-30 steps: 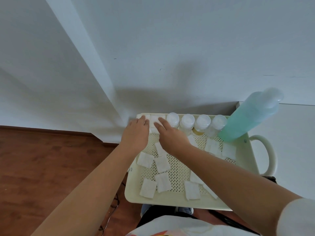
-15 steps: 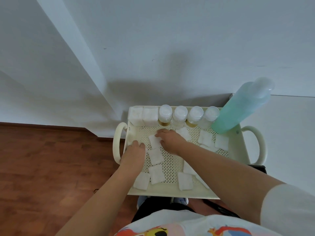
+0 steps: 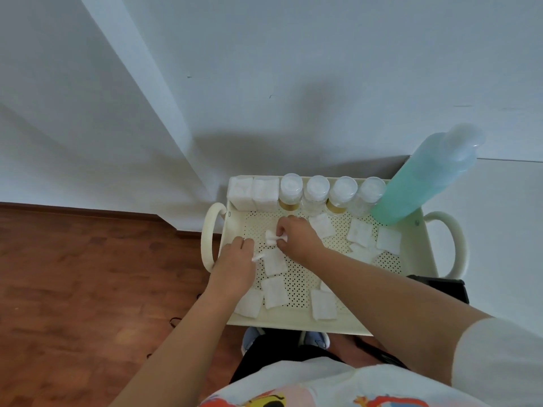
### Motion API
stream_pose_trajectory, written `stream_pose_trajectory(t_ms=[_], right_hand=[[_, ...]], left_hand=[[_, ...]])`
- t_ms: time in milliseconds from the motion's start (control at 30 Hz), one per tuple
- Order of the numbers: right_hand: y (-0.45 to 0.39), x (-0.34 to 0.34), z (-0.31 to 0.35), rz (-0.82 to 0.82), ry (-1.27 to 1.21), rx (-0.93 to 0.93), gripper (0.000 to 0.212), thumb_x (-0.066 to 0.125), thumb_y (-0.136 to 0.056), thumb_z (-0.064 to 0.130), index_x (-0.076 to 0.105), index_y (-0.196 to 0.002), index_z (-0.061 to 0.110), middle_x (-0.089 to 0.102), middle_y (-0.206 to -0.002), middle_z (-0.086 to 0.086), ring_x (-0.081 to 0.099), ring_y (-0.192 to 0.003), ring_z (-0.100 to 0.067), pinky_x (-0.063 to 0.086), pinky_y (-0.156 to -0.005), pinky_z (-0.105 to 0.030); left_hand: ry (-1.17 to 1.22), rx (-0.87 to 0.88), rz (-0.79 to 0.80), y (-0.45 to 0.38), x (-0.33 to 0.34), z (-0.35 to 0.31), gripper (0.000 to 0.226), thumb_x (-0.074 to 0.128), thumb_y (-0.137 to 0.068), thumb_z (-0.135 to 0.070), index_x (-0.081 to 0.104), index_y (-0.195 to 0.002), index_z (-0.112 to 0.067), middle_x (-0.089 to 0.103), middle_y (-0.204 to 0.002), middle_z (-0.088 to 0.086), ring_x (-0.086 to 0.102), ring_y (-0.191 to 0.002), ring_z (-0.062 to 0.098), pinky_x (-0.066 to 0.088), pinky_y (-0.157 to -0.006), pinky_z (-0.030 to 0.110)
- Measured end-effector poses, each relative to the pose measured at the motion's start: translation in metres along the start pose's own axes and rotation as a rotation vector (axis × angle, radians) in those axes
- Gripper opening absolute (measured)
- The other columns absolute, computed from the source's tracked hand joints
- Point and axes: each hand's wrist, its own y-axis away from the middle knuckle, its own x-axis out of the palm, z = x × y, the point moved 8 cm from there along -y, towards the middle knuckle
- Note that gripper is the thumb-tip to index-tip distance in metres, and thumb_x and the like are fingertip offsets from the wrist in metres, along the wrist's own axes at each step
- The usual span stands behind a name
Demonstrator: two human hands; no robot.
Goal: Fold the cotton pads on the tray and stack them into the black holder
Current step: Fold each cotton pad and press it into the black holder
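A cream perforated tray (image 3: pixel 417 277) with two handles carries several flat white cotton pads, such as one (image 3: pixel 275 291) near the front left and one (image 3: pixel 359 232) at the right. My right hand (image 3: pixel 296 236) pinches a crumpled pad (image 3: pixel 271 237) in the tray's left middle. My left hand (image 3: pixel 235 259) rests at the tray's left side, its fingers closed on a folded pad (image 3: pixel 258 257) whose edge shows. Two stacks of pads (image 3: pixel 253 193) stand at the back left corner. No black holder is clearly visible.
Four clear-capped small bottles (image 3: pixel 329 195) line the tray's back edge, and a tall turquoise bottle (image 3: pixel 426 177) leans at the back right. A white wall is behind, wooden floor to the left, a white surface to the right. A dark object (image 3: pixel 440 286) lies beside the right handle.
Both hands came back from the pad stacks at the tray's rear to its left middle. The right hand has lifted and bunched a pad, and the left hand has closed on another.
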Motion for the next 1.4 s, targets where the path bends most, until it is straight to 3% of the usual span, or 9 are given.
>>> stream_pose_trajectory(t_ms=[167, 300, 400, 533, 733, 867, 1000, 1200, 1400], right_hand=[[0.04, -0.04, -0.008, -0.181, -0.456, 0.145, 0.021, 0.066, -0.077, 0.016, 0.055, -0.089, 0.03, 0.058, -0.075, 0.011, 0.055, -0.066, -0.006, 0.046, -0.055, -0.018], [0.087, -0.065, -0.02, -0.162, -0.767, 0.251, 0.035, 0.076, -0.072, 0.02, 0.059, -0.094, 0.042, 0.069, -0.084, 0.009, 0.065, -0.071, -0.004, 0.056, -0.064, -0.02], [0.119, -0.083, -0.034, -0.091, -0.866, 0.307, 0.032, 0.079, -0.072, 0.014, 0.067, -0.095, 0.033, 0.072, -0.079, 0.004, 0.063, -0.067, -0.011, 0.054, -0.066, -0.025], [0.155, -0.113, -0.05, -0.027, -0.856, 0.343, 0.015, 0.078, -0.074, 0.014, 0.072, -0.082, 0.025, 0.065, -0.067, 0.0, 0.055, -0.058, -0.009, 0.048, -0.061, -0.024], [0.199, -0.172, -0.09, -0.187, -0.983, 0.427, 0.011, 0.063, -0.09, 0.017, 0.073, -0.09, 0.013, 0.074, -0.074, -0.008, 0.07, -0.065, -0.017, 0.056, -0.058, -0.021], [0.226, -0.188, -0.127, -0.235, -0.762, 0.534, 0.024, 0.059, -0.092, 0.023, 0.071, -0.083, 0.004, 0.058, -0.056, 0.001, 0.052, -0.056, -0.013, 0.044, -0.061, -0.026], [0.241, -0.194, -0.135, -0.25, -0.426, 0.501, 0.013, 0.063, -0.085, 0.024, 0.073, -0.079, 0.03, 0.052, -0.046, 0.016, 0.041, -0.04, -0.003, 0.033, -0.044, -0.011], [0.246, -0.187, -0.138, -0.246, -0.204, 0.524, 0.012, 0.069, -0.079, 0.03, 0.06, -0.074, 0.037, 0.068, -0.077, 0.014, 0.061, -0.06, -0.005, 0.046, -0.053, -0.02], [0.248, -0.165, -0.134, -0.286, 0.128, 0.56, 0.023, 0.052, -0.086, 0.051, 0.07, -0.083, 0.037, 0.047, -0.095, 0.012, 0.036, -0.091, -0.012, 0.032, -0.075, -0.024]], left_hand=[[0.461, -0.195, -0.132, 0.009, -0.024, 0.007, 0.012, 0.06, -0.085, -0.015, 0.052, -0.088, -0.023, 0.058, -0.079, -0.008, 0.056, -0.068, 0.01, 0.04, -0.052, 0.022], [0.862, -0.339, 0.001, 0.012, -0.015, -0.007, 0.02, 0.067, -0.084, -0.027, 0.059, -0.095, -0.042, 0.065, -0.09, -0.011, 0.066, -0.068, 0.005, 0.046, -0.051, 0.015], [1.088, -0.361, 0.098, 0.013, -0.003, -0.031, 0.014, 0.071, -0.085, -0.025, 0.069, -0.097, -0.03, 0.07, -0.097, -0.001, 0.069, -0.063, 0.009, 0.054, -0.061, 0.023], [1.149, -0.292, 0.188, 0.009, 0.004, -0.07, 0.011, 0.072, -0.084, -0.029, 0.073, -0.093, -0.025, 0.073, -0.092, 0.001, 0.067, -0.065, 0.011, 0.057, -0.071, 0.036], [1.08, -0.151, 0.312, 0.003, 0.013, -0.124, 0.017, 0.064, -0.086, -0.03, 0.073, -0.098, -0.038, 0.074, -0.089, -0.015, 0.072, -0.075, 0.013, 0.057, -0.086, 0.049], [1.066, -0.096, 0.368, 0.003, 0.017, -0.149, 0.021, 0.062, -0.081, -0.035, 0.072, -0.092, -0.05, 0.071, -0.091, -0.023, 0.073, -0.081, 0.007, 0.057, -0.089, 0.048], [1.036, -0.065, 0.387, 0.004, 0.02, -0.161, 0.021, 0.062, -0.081, -0.034, 0.071, -0.089, -0.052, 0.071, -0.09, -0.022, 0.072, -0.08, 0.006, 0.057, -0.088, 0.048], [1.023, -0.07, 0.397, 0.006, 0.023, -0.168, 0.016, 0.063, -0.086, -0.028, 0.073, -0.096, -0.038, 0.071, -0.086, -0.021, 0.072, -0.078, 0.006, 0.057, -0.089, 0.046], [1.014, -0.104, 0.379, 0.006, 0.027, -0.169, 0.015, 0.065, -0.089, -0.022, 0.074, -0.096, -0.032, 0.074, -0.087, -0.011, 0.073, -0.079, 0.01, 0.058, -0.088, 0.045]])
